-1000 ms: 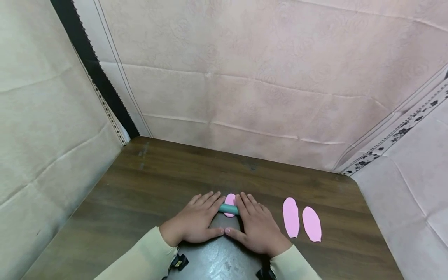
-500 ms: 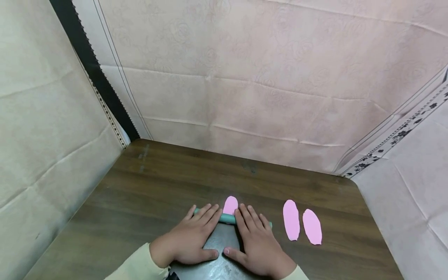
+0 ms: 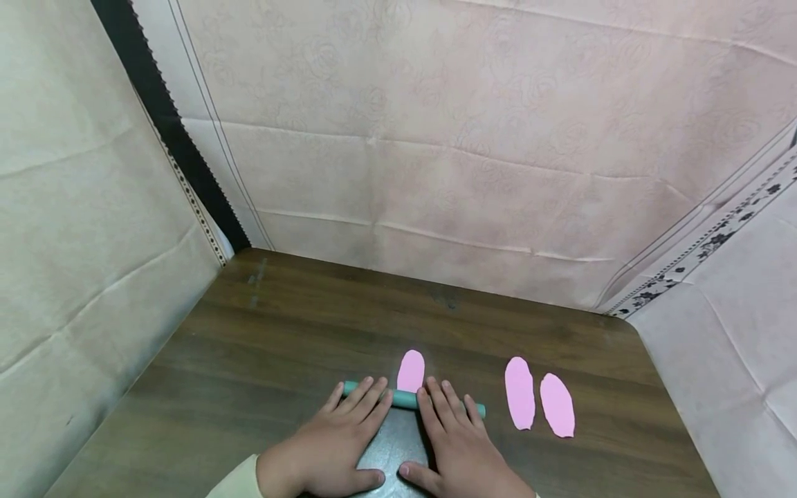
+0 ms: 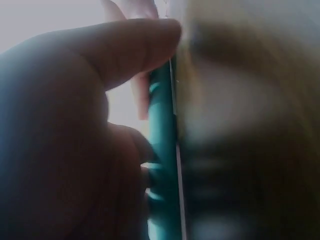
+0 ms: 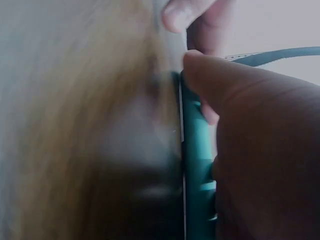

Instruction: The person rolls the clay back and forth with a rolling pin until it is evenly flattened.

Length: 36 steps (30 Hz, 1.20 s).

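Note:
Both hands lie side by side on a teal rolling rod [image 3: 405, 399], their fingers straight and spread across its top. My left hand [image 3: 333, 446] presses its left part, my right hand [image 3: 462, 446] its right part; the two thumbs point toward each other. A flat pink oval of dough or clay [image 3: 411, 370] reaches out beyond the rod, its near part hidden. Beneath sits a shiny grey board [image 3: 395, 439], partly covered by the hands. Close up in the left wrist view, the rod [image 4: 165, 130] runs under the fingers; in the right wrist view, the rod [image 5: 196, 150] does likewise.
To the right of the hands lie two more flat pink ovals, a longer one [image 3: 519, 394] and a shorter one [image 3: 557, 405]. The brown wooden table [image 3: 299, 311] ends at pale patterned cloth [image 3: 436, 180], which hangs behind it and at both sides.
Both hands and the rod have come back toward the person. More of the pink oval shows beyond the rod, and both rod ends are now visible. The two ovals at right stay put.

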Tool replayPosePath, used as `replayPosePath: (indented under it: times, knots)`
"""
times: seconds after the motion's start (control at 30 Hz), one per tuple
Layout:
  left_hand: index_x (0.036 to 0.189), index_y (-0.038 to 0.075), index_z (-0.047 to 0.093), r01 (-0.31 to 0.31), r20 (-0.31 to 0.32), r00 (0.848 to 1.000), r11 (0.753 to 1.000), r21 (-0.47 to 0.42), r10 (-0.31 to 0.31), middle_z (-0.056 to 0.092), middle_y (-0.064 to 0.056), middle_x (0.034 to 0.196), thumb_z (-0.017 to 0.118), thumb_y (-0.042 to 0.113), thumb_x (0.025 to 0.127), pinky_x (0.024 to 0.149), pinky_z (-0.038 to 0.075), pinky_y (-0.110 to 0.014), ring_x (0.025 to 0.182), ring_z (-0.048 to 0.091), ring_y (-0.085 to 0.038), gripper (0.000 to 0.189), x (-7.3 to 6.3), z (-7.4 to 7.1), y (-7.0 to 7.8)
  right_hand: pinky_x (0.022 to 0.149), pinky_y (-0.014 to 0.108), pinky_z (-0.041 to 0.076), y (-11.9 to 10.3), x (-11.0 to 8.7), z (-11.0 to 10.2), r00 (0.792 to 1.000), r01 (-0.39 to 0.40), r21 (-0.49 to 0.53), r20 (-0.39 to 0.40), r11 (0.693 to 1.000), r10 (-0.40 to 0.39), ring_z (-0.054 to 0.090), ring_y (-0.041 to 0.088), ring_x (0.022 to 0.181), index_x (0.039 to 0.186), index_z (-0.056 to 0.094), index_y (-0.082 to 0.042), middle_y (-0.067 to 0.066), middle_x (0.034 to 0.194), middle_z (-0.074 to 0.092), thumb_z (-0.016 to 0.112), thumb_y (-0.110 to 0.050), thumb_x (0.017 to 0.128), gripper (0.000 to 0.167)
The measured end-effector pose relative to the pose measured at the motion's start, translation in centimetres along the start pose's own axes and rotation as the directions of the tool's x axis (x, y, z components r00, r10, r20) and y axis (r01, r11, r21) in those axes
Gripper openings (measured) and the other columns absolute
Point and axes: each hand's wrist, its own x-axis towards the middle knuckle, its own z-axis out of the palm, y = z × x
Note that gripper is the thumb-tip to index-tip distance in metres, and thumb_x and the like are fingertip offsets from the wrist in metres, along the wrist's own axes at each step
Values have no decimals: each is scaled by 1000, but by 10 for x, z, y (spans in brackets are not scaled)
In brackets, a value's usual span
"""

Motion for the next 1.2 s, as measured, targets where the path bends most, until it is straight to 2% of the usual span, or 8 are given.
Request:
replayPosePath:
  times: [0.27, 0.53, 0.83, 1.03, 1.2]
  knots:
    - [182, 17, 20, 11, 10, 1000, 1000, -9, -11, 5, -5, 191, 66, 71, 102, 136, 18, -75, 178, 9, -33, 107, -4, -4, 6, 133, 74, 27, 0, -3, -1, 1000, -6, 11, 25, 1000, 6, 22, 45, 174, 180, 26, -9, 15, 189, 19, 54, -88, 101, 115]
    - [181, 13, 22, 20, -24, 1000, 1000, 23, -19, 8, -11, 191, 63, 72, 104, 137, 21, -71, 178, 11, -36, 106, -1, -4, 9, 133, 75, 27, -3, 0, -3, 1000, -11, 14, 22, 1000, 11, 21, 45, 174, 179, 25, -7, 16, 189, 18, 55, -86, 102, 114]
    - [181, 11, 22, 27, -94, 995, 995, 92, -19, 16, -12, 190, 57, 75, 107, 137, 27, -66, 177, 17, -34, 104, 10, 0, 6, 134, 72, 28, 2, 8, 1, 1000, -16, -15, -21, 1000, 16, 20, 42, 175, 180, 25, -10, 14, 190, 18, 51, -85, 104, 110]
    - [181, 11, 21, 39, -82, 996, 996, 85, -32, 17, -11, 190, 53, 77, 107, 139, 25, -63, 177, 18, -32, 105, 21, -3, 3, 134, 73, 26, 8, 17, 2, 999, -25, -30, -37, 999, 24, 20, 41, 175, 180, 25, -10, 14, 189, 18, 50, -84, 106, 108]
    - [181, 11, 19, 56, -69, 996, 996, 73, -51, 16, -11, 190, 53, 74, 109, 140, 22, -62, 177, 17, -32, 102, 33, -6, -3, 132, 74, 29, 13, 28, 1, 998, -20, 1, -52, 1000, 20, 24, 44, 174, 179, 28, -8, 16, 188, 23, 49, -80, 108, 104]
